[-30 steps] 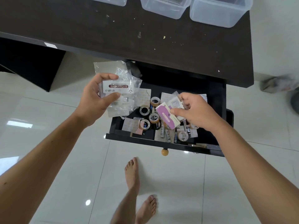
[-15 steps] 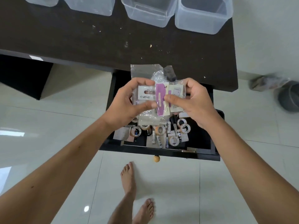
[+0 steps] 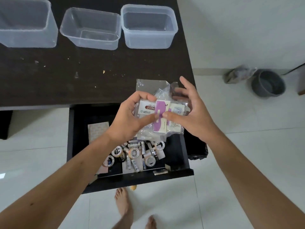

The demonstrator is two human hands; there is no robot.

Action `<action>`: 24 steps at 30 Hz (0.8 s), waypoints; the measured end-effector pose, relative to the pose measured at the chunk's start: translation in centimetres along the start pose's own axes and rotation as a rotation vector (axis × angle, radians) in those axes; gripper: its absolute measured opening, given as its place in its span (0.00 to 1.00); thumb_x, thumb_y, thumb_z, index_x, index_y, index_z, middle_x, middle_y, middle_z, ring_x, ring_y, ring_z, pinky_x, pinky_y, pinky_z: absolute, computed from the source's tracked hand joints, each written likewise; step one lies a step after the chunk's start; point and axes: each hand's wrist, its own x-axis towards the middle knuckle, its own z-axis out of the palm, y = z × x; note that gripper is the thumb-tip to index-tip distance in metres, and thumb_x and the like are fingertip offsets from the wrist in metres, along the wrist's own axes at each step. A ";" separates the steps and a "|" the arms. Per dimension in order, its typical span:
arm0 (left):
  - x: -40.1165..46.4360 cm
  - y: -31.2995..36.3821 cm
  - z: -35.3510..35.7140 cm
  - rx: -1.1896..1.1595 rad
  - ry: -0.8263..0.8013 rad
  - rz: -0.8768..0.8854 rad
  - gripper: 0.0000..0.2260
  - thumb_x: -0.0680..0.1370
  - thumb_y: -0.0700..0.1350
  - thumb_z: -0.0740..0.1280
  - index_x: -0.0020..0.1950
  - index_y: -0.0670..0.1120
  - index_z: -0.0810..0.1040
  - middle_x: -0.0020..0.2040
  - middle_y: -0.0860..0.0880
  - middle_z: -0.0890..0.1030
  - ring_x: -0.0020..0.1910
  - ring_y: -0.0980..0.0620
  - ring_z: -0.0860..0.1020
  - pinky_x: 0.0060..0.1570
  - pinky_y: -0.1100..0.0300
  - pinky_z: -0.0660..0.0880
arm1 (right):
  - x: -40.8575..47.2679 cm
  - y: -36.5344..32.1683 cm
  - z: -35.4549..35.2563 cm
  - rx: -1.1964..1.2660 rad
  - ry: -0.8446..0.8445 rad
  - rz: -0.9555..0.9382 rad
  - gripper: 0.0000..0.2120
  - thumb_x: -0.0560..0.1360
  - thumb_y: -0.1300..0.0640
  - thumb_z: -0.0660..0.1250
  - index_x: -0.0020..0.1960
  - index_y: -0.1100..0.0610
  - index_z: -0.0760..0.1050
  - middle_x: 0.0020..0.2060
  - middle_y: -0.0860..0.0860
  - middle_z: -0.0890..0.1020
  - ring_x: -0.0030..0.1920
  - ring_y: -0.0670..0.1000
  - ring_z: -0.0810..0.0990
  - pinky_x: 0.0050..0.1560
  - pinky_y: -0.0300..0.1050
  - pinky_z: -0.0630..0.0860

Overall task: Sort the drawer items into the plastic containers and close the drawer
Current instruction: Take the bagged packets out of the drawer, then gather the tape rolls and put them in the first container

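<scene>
Over the open drawer (image 3: 72, 146), a bundle of sticky-note packs (image 3: 160, 116) in clear plastic sleeves, gripped by the left hand (image 3: 130, 119), thumb across the front and fingers (image 3: 145, 96) curled over the top edge. On the leftmost pack, a white card with a red band reading "NOTE" upside down; smaller print below it too blurred to read. In the middle, a purple-and-cream pack; at the right, a cream pack with a small printed picture, lettering illegible. Right hand (image 3: 193, 113) just beside the bundle, thumb tip touching the purple pack's front, the other fingers spread and relaxed behind the plastic, not closed round anything. Lower in the drawer, a heap of tape rolls (image 3: 132, 152) mixed with batteries (image 3: 143, 148); writing on the batteries there but not readable. A patterned paper sheet (image 3: 97, 129) flat on the drawer floor at the left. On the dark tabletop (image 3: 66, 80) beyond, three clear plastic containers in a row: a left one (image 3: 28, 40) cut off by the frame edge, a middle one (image 3: 92, 42), a right one (image 3: 148, 40), the last two touching. Crumbs scattered over the tabletop. Bare feet (image 3: 123, 205) on white floor tiles below the drawer front; a grey bucket (image 3: 268, 83) by the wall at the right.
</scene>
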 end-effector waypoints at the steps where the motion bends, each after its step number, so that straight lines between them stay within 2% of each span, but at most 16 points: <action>1: 0.6 0.2 0.6 0.007 -0.027 0.010 0.17 0.76 0.35 0.78 0.60 0.45 0.78 0.56 0.42 0.81 0.52 0.44 0.82 0.52 0.49 0.84 | 0.0 0.0 -0.7 0.016 -0.004 -0.006 0.48 0.72 0.54 0.83 0.83 0.40 0.61 0.69 0.41 0.78 0.68 0.42 0.80 0.63 0.51 0.84; 4: 2.6 0.7 3.3 0.008 -0.090 0.045 0.23 0.77 0.34 0.76 0.69 0.44 0.73 0.64 0.41 0.78 0.60 0.41 0.80 0.60 0.43 0.81 | -0.3 1.0 -3.1 0.101 0.042 -0.002 0.37 0.73 0.57 0.82 0.77 0.43 0.71 0.63 0.46 0.83 0.61 0.48 0.85 0.61 0.54 0.85; 6: 3.6 0.8 5.8 0.019 -0.121 0.080 0.30 0.77 0.33 0.75 0.76 0.43 0.67 0.70 0.43 0.76 0.69 0.43 0.77 0.70 0.40 0.75 | -0.9 2.2 -5.0 0.145 0.089 0.018 0.34 0.71 0.54 0.83 0.74 0.42 0.75 0.62 0.43 0.84 0.63 0.50 0.85 0.63 0.58 0.83; 7: 4.1 0.9 7.2 0.037 -0.136 0.087 0.33 0.78 0.33 0.74 0.79 0.44 0.64 0.72 0.45 0.75 0.73 0.46 0.75 0.74 0.42 0.73 | -1.1 2.9 -6.0 0.146 0.117 0.027 0.33 0.71 0.53 0.83 0.72 0.42 0.76 0.61 0.41 0.84 0.63 0.50 0.85 0.64 0.58 0.83; 9: 4.9 0.7 9.7 0.013 -0.179 0.032 0.37 0.79 0.33 0.73 0.83 0.46 0.57 0.73 0.49 0.75 0.72 0.51 0.77 0.74 0.49 0.74 | -1.7 4.4 -8.2 0.180 0.151 0.034 0.31 0.71 0.58 0.83 0.70 0.44 0.78 0.58 0.39 0.85 0.61 0.50 0.86 0.63 0.56 0.84; 11: 5.5 0.5 12.5 -0.055 -0.233 -0.084 0.36 0.81 0.32 0.70 0.82 0.48 0.55 0.69 0.44 0.78 0.63 0.51 0.82 0.67 0.53 0.79 | -2.4 6.0 -10.4 0.231 0.166 0.054 0.30 0.72 0.62 0.82 0.71 0.49 0.78 0.56 0.43 0.86 0.57 0.50 0.87 0.59 0.52 0.85; 14: 6.5 -0.4 16.9 0.008 -0.237 -0.102 0.28 0.83 0.33 0.68 0.78 0.47 0.60 0.66 0.44 0.77 0.57 0.57 0.84 0.59 0.61 0.80 | -3.1 8.5 -13.5 0.268 0.201 0.091 0.29 0.72 0.65 0.82 0.71 0.53 0.79 0.56 0.46 0.86 0.54 0.49 0.87 0.55 0.47 0.84; 16: 7.3 -1.1 19.8 0.041 -0.222 -0.135 0.23 0.83 0.37 0.69 0.75 0.47 0.66 0.65 0.44 0.79 0.56 0.58 0.84 0.57 0.62 0.80 | -3.2 10.5 -15.6 0.258 0.223 0.121 0.28 0.72 0.65 0.82 0.69 0.54 0.79 0.57 0.49 0.87 0.55 0.51 0.87 0.57 0.50 0.84; 19: 8.5 -3.1 23.5 0.144 -0.119 -0.199 0.16 0.79 0.50 0.75 0.64 0.56 0.75 0.63 0.43 0.80 0.57 0.50 0.84 0.58 0.51 0.83 | -3.2 13.4 -18.2 0.273 0.215 0.183 0.24 0.73 0.64 0.81 0.67 0.57 0.80 0.55 0.54 0.88 0.52 0.54 0.88 0.55 0.54 0.85; 21: 8.9 -4.3 25.6 0.191 0.004 -0.252 0.14 0.75 0.56 0.78 0.56 0.58 0.78 0.59 0.44 0.81 0.54 0.47 0.84 0.57 0.47 0.83 | -3.0 15.3 -19.3 0.284 0.204 0.223 0.20 0.74 0.64 0.81 0.64 0.59 0.82 0.50 0.54 0.89 0.47 0.52 0.88 0.49 0.49 0.85; 24: 9.1 -6.6 28.4 0.071 0.120 -0.381 0.13 0.75 0.50 0.80 0.55 0.49 0.82 0.52 0.46 0.87 0.50 0.46 0.87 0.56 0.44 0.84 | -2.6 18.8 -19.8 0.284 0.194 0.272 0.15 0.74 0.64 0.80 0.60 0.62 0.84 0.44 0.53 0.89 0.40 0.49 0.87 0.43 0.42 0.82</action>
